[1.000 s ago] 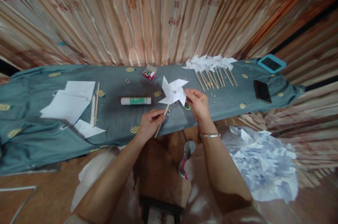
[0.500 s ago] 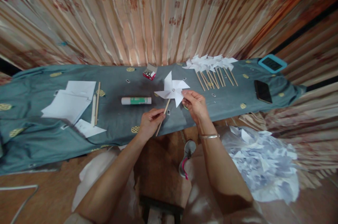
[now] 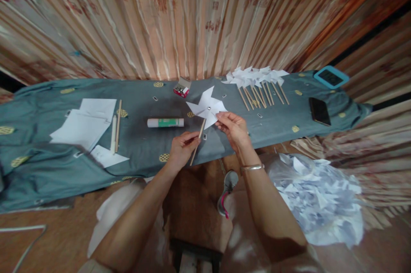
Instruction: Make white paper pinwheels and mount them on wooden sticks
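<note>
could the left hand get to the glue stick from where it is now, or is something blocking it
Probably yes. The glue stick lies just up and left of the left hand, with only bare cloth between them. But that hand holds the pinwheel stick, so it isn't free.

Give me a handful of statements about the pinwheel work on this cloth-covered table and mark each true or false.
1. The left hand holds the wooden stick of the white paper pinwheel. True.
2. The right hand rests on the black phone. False: it pinches a pinwheel blade.
3. The white and green glue stick stands upright. False: it lies flat.
4. Finished white pinwheels lie at the table's far right. True.
</note>
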Demonstrator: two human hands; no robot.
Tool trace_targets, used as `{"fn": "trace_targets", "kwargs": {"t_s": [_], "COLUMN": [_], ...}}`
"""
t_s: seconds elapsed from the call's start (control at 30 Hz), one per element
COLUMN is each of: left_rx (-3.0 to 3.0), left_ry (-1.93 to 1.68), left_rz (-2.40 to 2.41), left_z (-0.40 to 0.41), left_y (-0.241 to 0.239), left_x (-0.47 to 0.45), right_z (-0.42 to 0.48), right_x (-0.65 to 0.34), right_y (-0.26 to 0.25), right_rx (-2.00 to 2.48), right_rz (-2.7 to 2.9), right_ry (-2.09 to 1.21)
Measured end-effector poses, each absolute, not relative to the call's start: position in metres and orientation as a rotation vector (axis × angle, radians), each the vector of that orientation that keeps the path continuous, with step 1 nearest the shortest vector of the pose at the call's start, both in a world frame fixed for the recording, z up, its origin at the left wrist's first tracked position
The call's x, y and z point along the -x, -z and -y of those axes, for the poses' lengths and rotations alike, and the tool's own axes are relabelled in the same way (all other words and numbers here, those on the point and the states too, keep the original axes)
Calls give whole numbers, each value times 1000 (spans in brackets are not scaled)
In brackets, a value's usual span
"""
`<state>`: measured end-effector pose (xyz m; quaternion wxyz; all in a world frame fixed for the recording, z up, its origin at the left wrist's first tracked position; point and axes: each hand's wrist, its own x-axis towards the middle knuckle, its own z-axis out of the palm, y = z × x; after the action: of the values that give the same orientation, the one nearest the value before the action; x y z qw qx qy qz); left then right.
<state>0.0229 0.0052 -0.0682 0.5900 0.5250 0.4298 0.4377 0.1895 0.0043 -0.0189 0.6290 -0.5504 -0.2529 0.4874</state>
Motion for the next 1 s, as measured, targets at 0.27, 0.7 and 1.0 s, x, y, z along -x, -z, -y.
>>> {"fn": "trace_targets", "kwargs": {"t_s": [0.27,0.7,1.0], "left_rx": [-1154,-1204,-1200], "left_ry": [-1045,-950,-943], "left_rz": [-1008,-928,-915], "left_z": [-8,-3,-3], "left_y": [72,64,64], "left_x": [-23,-23,-23], "right_z": [2,-9,-13], "right_x": [-186,-228,-222], "right_y": [18,28,31], "right_rx": [1323,1290,1286], "right_rz": [747,704,657], "right_ry": [-1088,-736,-809]}}
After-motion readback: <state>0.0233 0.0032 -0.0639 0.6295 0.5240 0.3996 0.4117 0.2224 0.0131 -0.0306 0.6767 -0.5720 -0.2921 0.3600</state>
